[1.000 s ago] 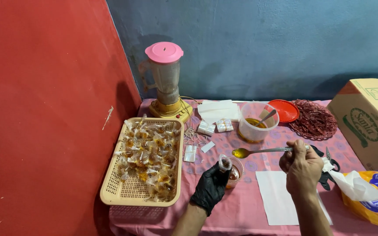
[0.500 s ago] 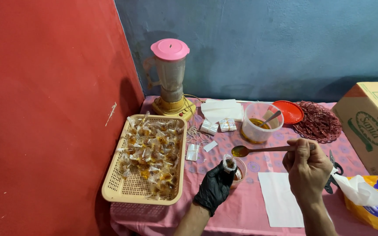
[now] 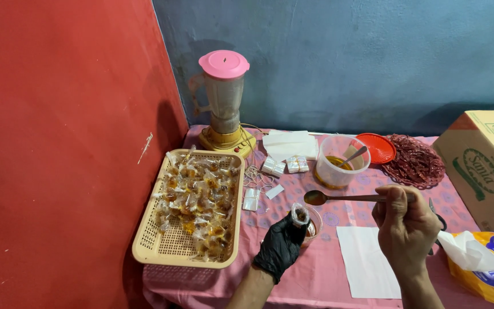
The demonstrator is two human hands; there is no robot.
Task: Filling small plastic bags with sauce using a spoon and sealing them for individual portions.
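Above the pouch (image 3: 300,214), the spoon (image 3: 338,198) has edged closer.
Right hand (image 3: 405,226) grips its handle; gloved left hand (image 3: 279,247) pinches the pouch.

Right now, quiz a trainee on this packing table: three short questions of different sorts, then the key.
1. True or false: the left hand, in a black glove, holds a small clear bag open end up.
2. Multiple choice: the spoon in the right hand is a) lying in the basket, b) level, its bowl just above the bag, c) standing in the blender.
3. Fill in: the beige basket of filled packets sits against the ___ wall.

Key: 1 true; 2 b; 3 red.
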